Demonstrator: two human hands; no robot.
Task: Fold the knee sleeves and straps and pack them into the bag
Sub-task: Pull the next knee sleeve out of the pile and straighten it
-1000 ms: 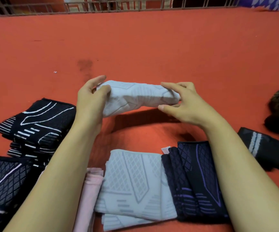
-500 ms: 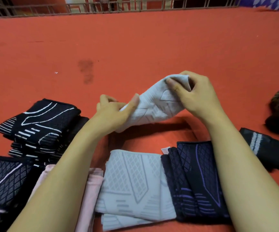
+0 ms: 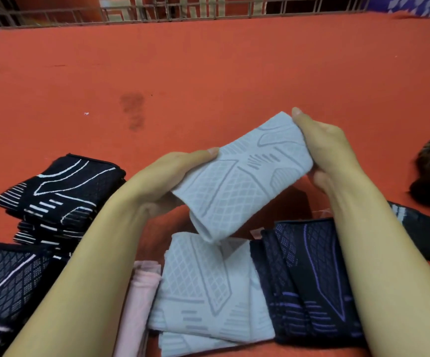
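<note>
A folded light grey knee sleeve (image 3: 242, 176) is held tilted above the red tabletop (image 3: 208, 73), its far end higher. The left hand (image 3: 172, 173) grips the near-left edge, thumb on top; the right hand (image 3: 322, 148) clasps the raised far end, fingers curled round it. Both forearms reach forward over folded grey sleeves (image 3: 208, 292), a pink one (image 3: 139, 300) and a black-and-purple one (image 3: 309, 279). Black-and-white sleeves (image 3: 59, 191) are stacked at left.

Red mat (image 3: 208, 73) beyond open; folded sleeve stacks (image 3: 61, 191) crowd near edge.
</note>
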